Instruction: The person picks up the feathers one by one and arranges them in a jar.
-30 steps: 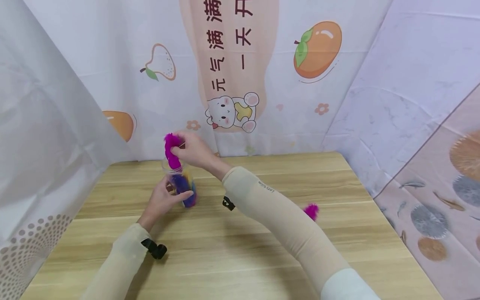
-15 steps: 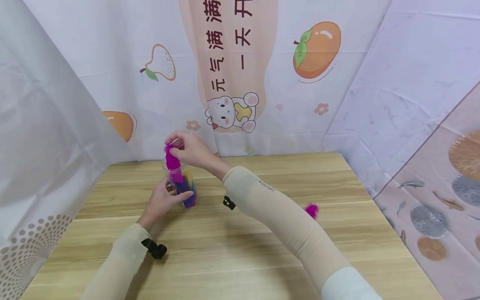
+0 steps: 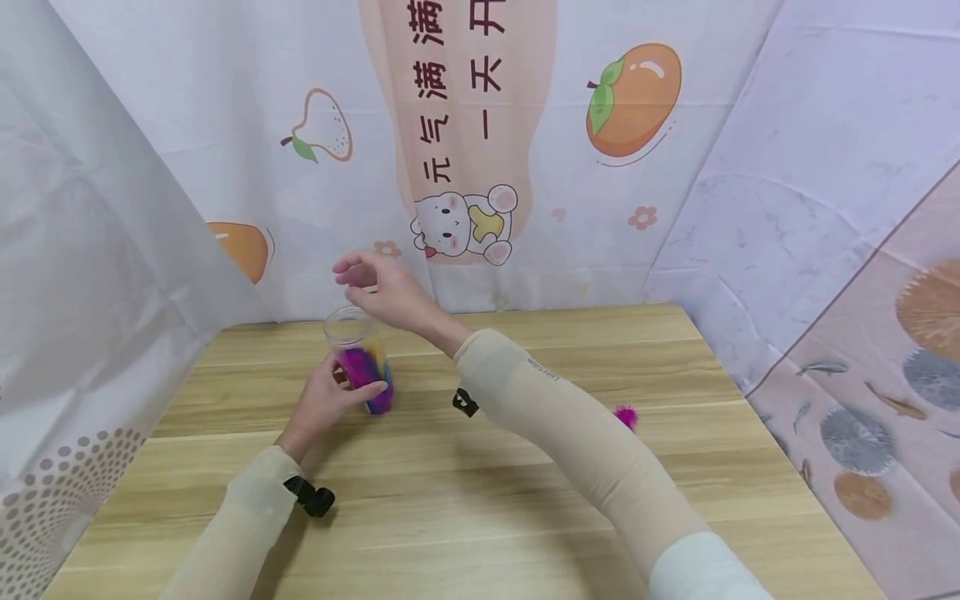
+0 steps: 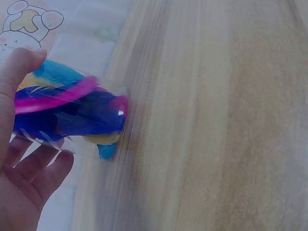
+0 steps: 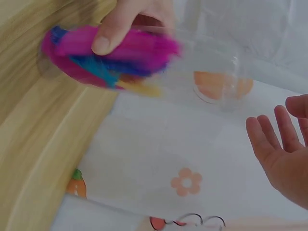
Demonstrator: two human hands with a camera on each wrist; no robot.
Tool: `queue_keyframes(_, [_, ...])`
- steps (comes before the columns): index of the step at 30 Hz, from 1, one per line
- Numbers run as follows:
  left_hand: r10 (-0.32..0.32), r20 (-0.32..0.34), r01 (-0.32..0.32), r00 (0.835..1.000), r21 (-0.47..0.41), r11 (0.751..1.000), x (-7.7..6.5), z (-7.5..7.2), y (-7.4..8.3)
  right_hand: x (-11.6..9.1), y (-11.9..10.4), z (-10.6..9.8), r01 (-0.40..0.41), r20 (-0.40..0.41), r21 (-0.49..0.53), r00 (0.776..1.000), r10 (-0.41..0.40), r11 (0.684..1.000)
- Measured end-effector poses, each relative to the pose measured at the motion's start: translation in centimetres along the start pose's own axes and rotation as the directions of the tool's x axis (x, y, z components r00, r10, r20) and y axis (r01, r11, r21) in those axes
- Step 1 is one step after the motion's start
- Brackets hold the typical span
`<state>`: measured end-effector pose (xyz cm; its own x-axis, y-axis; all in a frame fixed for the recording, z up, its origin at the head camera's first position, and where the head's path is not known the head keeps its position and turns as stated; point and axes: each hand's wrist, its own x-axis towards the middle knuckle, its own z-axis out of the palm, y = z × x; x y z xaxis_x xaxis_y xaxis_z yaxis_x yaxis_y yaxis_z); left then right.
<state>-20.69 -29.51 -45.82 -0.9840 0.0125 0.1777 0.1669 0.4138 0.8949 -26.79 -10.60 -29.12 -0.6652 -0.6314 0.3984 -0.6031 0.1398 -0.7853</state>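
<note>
A tall clear plastic cup point(image 3: 347, 335) stands on the table at the far left. My left hand point(image 3: 328, 398) grips its lower part, thumb on the near side. Inside lie soft feathers point(image 4: 67, 108) in magenta, blue, teal and yellow, pressed against the wall; a magenta feather point(image 5: 115, 41) shows on the cup's side in the right wrist view. Above and to the right of the cup's mouth hovers my right hand point(image 3: 390, 292), its fingers loosely bent with nothing in them. Past my right forearm, the fluffy tip of another magenta feather point(image 3: 626, 417) shows; the rest is hidden.
The wooden table point(image 3: 480, 517) ends against a printed cloth backdrop point(image 3: 300, 208) close behind the cup. Further cloth hangs at both sides. A black wrist camera point(image 3: 313, 500) sits on my left wrist, another point(image 3: 465, 402) on my right.
The magenta feather pinched by my right hand has gone down into the cup and been let go. My right hand has risen slightly with looser fingers. The left hand stays put.
</note>
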Motion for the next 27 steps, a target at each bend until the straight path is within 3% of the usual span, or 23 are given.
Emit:
queue_keyframes(6, [-0.001,-0.013,0.001,1.000,0.019,1.000,0.2,0.2,-0.2,-1.5,-0.1,-2.9,-0.002,0.053,0.004,0.999,0.002,1.000])
queue_keyframes(13, [-0.004,-0.018,0.005,1.000,0.035,0.999,0.0,0.3,-0.3,-4.7,0.6,-6.5,-0.009,0.203,-0.122,0.979,0.033,0.993])
queue_keyframes(20, [-0.019,-0.015,0.019,1.000,0.041,0.999,0.1,0.2,-0.2,-8.7,2.5,-10.4,0.029,0.404,-0.253,0.911,0.079,0.967])
queue_keyframes(27, [-0.017,-0.001,0.017,1.000,0.055,0.998,0.2,0.3,-0.2,-15.1,5.7,-14.1,0.090,0.534,-0.453,0.824,0.189,0.887])
